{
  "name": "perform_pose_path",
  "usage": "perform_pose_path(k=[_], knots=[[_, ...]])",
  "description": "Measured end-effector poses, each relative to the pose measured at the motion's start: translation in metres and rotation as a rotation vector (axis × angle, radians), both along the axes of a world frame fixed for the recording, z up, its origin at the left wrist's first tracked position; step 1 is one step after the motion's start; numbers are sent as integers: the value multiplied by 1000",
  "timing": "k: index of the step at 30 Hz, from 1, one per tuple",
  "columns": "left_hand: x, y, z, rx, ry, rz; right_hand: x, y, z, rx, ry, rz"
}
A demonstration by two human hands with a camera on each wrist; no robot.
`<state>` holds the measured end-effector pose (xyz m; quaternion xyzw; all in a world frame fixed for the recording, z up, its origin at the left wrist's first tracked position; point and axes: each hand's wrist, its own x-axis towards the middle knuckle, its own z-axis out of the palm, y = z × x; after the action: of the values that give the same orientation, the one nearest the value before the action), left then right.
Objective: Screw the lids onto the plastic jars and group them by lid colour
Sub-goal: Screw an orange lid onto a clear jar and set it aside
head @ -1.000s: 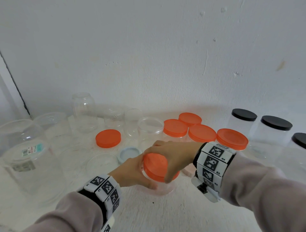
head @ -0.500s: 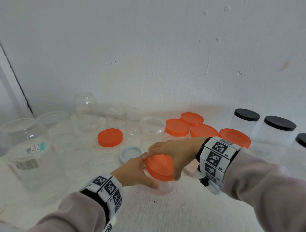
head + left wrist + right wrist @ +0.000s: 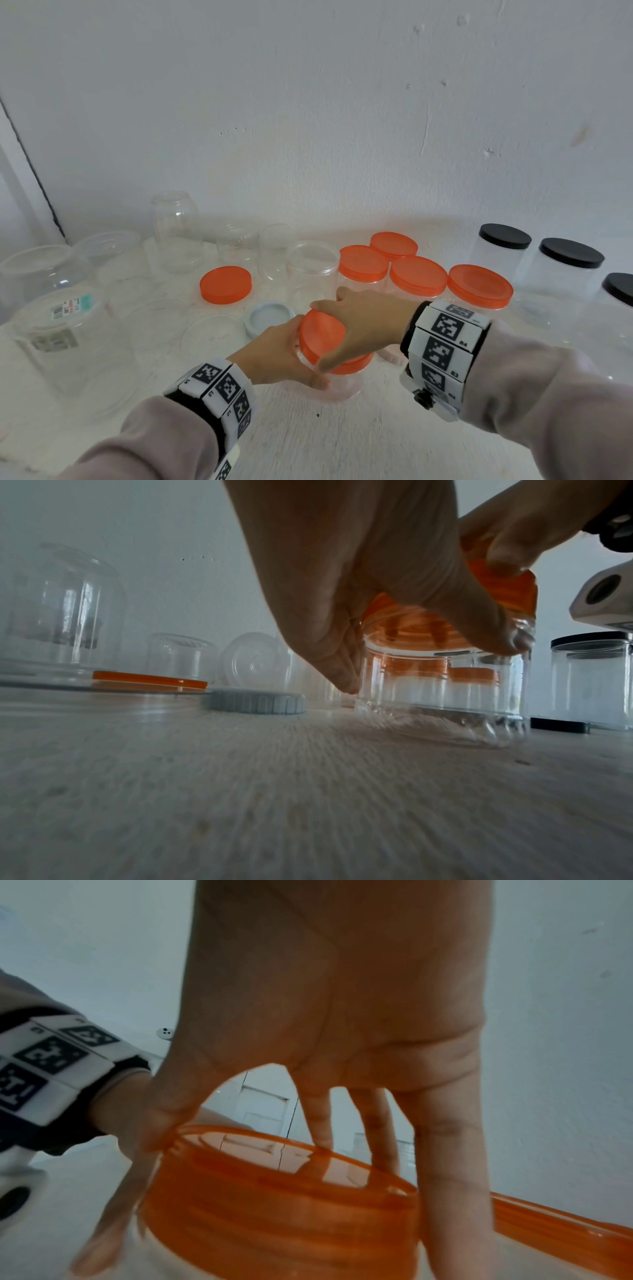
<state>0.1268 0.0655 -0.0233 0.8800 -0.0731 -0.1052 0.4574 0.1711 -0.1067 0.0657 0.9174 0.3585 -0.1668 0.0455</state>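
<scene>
Lower centre of frame: orange lid (image 3: 322,337) now tilted further on the jar (image 3: 337,385), right hand (image 3: 363,329) gripping it, left hand (image 3: 277,353) clamping jar. Threads probably not caught yet.

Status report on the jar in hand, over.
Left hand grips jar. Right hand grips orange lid, tilted, not seated. Nothing in the way.
</scene>
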Motion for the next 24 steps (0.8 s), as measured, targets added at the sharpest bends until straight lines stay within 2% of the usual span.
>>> perform_pose_path(k=[6,24], knots=[[1,1,-2,13,16,-5,-2,4,2,25,22,-21],[4,1,-6,-64,0,-101,7,-1,31,-68,227,232]])
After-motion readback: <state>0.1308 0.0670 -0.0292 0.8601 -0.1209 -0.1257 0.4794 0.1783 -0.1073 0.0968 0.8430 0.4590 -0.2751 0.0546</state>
